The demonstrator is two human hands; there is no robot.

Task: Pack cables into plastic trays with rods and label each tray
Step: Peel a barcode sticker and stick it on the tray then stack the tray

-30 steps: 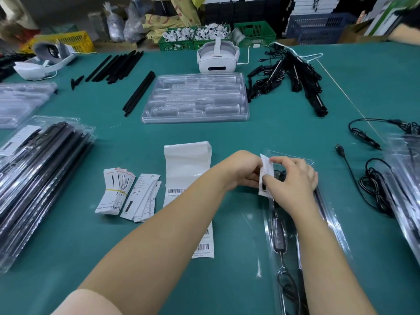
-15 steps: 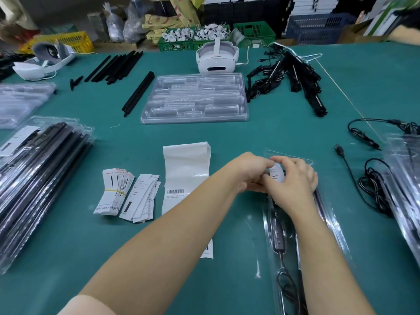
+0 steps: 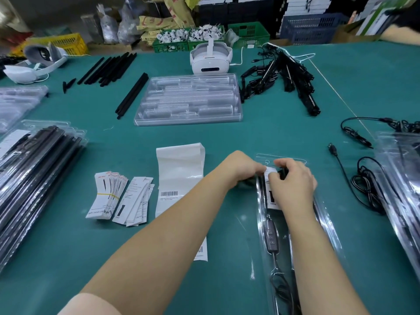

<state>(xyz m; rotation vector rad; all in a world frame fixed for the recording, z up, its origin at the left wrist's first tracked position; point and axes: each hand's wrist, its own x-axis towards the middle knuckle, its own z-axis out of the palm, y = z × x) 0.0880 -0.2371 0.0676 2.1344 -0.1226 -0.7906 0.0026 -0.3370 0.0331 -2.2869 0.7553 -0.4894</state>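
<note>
Pinching white label between left hand and right hand, over packed tray.

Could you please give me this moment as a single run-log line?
step: labelling tray | left hand: holding label | right hand: pressing label onto tray | cable: packed

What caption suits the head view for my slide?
Both hands, left hand and right hand, press a paper label onto a packed clear tray.
</note>
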